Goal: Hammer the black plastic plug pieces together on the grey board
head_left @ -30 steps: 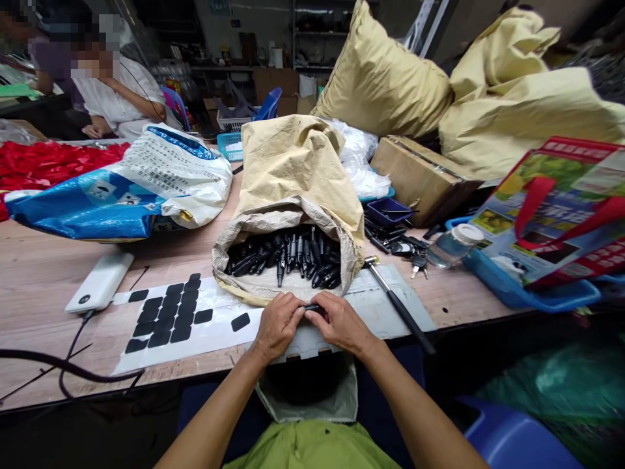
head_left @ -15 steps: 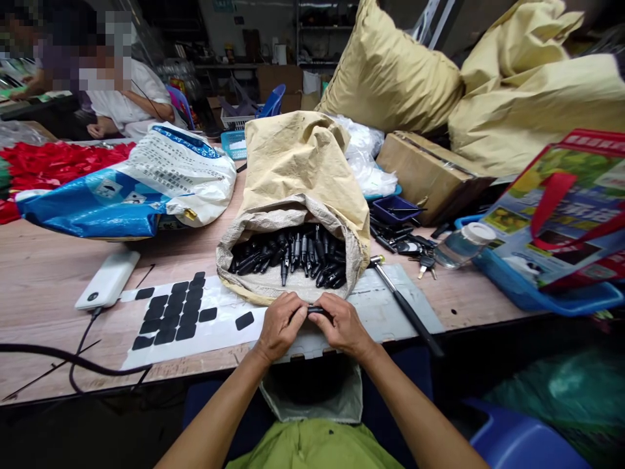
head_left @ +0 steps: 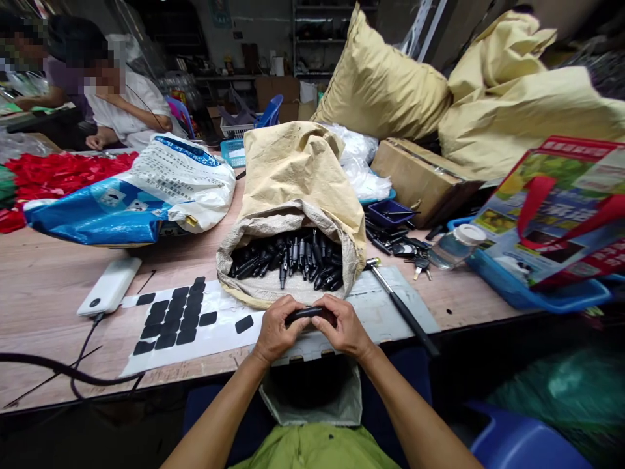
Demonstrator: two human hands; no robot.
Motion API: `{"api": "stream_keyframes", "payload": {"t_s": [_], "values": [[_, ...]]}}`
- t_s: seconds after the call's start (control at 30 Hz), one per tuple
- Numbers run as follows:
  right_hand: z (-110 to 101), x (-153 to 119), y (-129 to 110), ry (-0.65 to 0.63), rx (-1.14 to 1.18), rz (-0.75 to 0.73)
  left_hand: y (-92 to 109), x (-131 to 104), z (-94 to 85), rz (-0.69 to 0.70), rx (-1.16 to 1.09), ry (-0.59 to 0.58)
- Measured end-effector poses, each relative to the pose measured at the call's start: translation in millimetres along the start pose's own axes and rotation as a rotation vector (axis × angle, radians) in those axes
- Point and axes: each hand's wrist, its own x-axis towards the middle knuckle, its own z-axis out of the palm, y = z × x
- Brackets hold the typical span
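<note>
Between my left hand and my right hand a slim black pen-like part lies level, pinched at both ends by thumbs and fingers. Both hands are at the table's front edge, over a grey board. Just beyond them a beige woven sack lies with its mouth open toward me, full of similar black parts. A white sheet with black rounded stickers is left of my hands. On the board's right side rests a hammer with a black handle.
A white power bank with a cable and a blue-white bag are at the left. To the right are keys, a clear jar, a blue basket and a cardboard box. People sit at the back left.
More of the black part now shows between my hands, and it tilts slightly. The view has shifted a little. Both hands remain at nearly the same spot.
</note>
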Motion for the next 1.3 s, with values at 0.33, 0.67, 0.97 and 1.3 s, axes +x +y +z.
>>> {"api": "stream_keyframes", "payload": {"t_s": [0.33,0.67,0.97,1.3], "values": [[10,-6,2,0.085,-0.1,0.018,0,0,0.1,-0.015,0.013,-0.024],[14,-6,15,0.069,-0.209,-0.026,-6,3,2.9,-0.008,0.087,-0.054],[5,-6,-2,0.088,-0.254,-0.051,0,1,-0.3,-0.043,0.034,-0.06],[-89,-4,54,0.417,-0.99,0.585,25,-20,3.3,0.066,0.16,-0.087]]}}
